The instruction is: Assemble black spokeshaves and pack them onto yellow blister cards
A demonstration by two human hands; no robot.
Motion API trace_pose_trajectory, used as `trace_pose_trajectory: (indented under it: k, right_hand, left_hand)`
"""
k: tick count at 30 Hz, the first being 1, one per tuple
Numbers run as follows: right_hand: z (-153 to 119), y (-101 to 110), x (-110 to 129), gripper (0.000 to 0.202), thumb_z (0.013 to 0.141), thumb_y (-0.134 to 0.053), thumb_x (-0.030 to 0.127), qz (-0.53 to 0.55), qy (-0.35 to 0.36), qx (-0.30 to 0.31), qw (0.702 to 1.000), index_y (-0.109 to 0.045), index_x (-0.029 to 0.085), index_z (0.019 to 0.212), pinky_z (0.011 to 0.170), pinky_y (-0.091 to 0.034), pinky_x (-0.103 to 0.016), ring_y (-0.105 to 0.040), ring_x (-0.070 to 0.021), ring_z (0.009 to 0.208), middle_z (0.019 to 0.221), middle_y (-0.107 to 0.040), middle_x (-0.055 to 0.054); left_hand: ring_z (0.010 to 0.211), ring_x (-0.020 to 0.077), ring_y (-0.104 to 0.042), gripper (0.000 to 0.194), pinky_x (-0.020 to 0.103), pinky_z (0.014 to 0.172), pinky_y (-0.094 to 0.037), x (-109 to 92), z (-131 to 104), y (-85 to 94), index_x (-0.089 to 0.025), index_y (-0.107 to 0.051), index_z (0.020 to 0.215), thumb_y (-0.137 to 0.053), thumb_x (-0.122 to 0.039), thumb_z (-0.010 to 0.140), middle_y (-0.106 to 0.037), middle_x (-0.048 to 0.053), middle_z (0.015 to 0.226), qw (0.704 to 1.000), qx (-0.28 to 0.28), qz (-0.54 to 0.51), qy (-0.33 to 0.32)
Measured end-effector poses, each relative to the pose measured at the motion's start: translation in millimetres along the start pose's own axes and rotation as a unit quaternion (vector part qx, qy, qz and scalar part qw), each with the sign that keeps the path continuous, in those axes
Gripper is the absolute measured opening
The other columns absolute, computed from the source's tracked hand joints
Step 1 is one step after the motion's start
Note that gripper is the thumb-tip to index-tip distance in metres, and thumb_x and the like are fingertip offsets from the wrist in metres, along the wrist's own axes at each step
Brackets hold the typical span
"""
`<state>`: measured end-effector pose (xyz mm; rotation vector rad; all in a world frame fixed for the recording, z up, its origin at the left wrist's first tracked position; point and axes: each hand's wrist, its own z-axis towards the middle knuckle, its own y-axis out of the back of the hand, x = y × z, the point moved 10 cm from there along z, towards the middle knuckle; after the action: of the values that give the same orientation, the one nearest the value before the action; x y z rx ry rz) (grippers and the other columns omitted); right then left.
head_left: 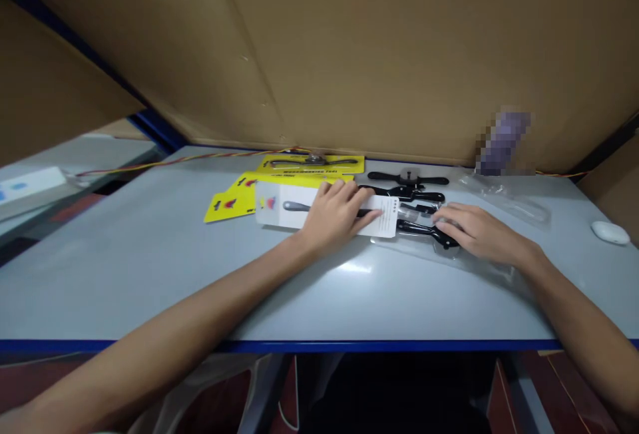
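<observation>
A white printed card (pixel 284 219) with a dark-handled tool on it lies at the middle of the table. My left hand (pixel 335 214) rests over the card with its fingers wrapped round the tool and card. From the card's right end a black-handled tool (pixel 424 229) sticks out in clear plastic. My right hand (pixel 466 227) is curled at that end, thumb and fingers close together; what lies between them is too small to make out. Behind are more black tools (pixel 408 178) and yellow cards (pixel 229 206), one bearing a tool.
Clear plastic sleeves (pixel 509 202) lie to the right, near a pixelated purple item (pixel 503 142). A white mouse-like object (pixel 610 233) sits at the far right. A red and yellow cable (pixel 200 157) runs along the back, below a brown board (pixel 374 54).
</observation>
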<state>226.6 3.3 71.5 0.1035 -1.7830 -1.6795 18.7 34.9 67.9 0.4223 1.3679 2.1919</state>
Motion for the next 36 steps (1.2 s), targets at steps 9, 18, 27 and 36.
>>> trace_pose_trajectory:
  k: [9,18,27,36]
  right_hand:
    - [10,-1,-20,0.037,0.105,-0.044,0.044,-0.041,0.012,-0.059,0.997,-0.075,0.025,0.096,0.077,-0.044,-0.034,-0.067,-0.0226,0.084,0.092,-0.077,-0.005]
    - [10,-9,-29,0.038,0.107,-0.037,0.042,-0.051,-0.014,-0.029,0.998,-0.07,0.024,0.099,0.074,-0.04,-0.033,-0.065,-0.0224,0.08,0.093,-0.076,-0.004]
    - [12,-10,-23,0.036,0.108,-0.037,0.041,-0.08,-0.003,-0.029,0.996,-0.067,0.024,0.098,0.072,-0.039,-0.033,-0.066,-0.0216,0.078,0.093,-0.075,-0.005]
    - [20,-27,30,0.04,0.109,-0.036,0.038,-0.135,0.06,-0.084,0.985,-0.072,0.02,0.108,0.067,-0.037,-0.033,-0.068,-0.0213,0.078,0.1,-0.079,-0.008]
  left_hand:
    - [0.092,0.0281,-0.068,0.048,0.039,0.081,-0.051,6,-1,-29.5,-0.019,-0.066,0.117,-0.039,-0.057,0.106,-0.073,0.013,0.106,0.985,0.165,-0.03,-0.029]
    - [0.085,0.0301,-0.07,0.063,0.035,0.07,-0.047,16,-5,-25.1,-0.018,-0.067,0.121,-0.03,-0.065,0.103,-0.074,0.014,0.097,0.972,0.228,-0.048,-0.012]
    - [0.078,0.0289,-0.068,0.065,0.034,0.066,-0.042,16,-3,-24.0,-0.017,-0.07,0.115,-0.031,-0.067,0.101,-0.073,0.014,0.089,0.973,0.222,-0.061,-0.015]
    - [0.093,0.0275,-0.066,0.057,0.036,0.076,-0.05,-46,2,-20.3,-0.017,-0.06,0.131,-0.029,-0.059,0.107,-0.07,0.014,0.111,0.988,0.101,-0.075,-0.086]
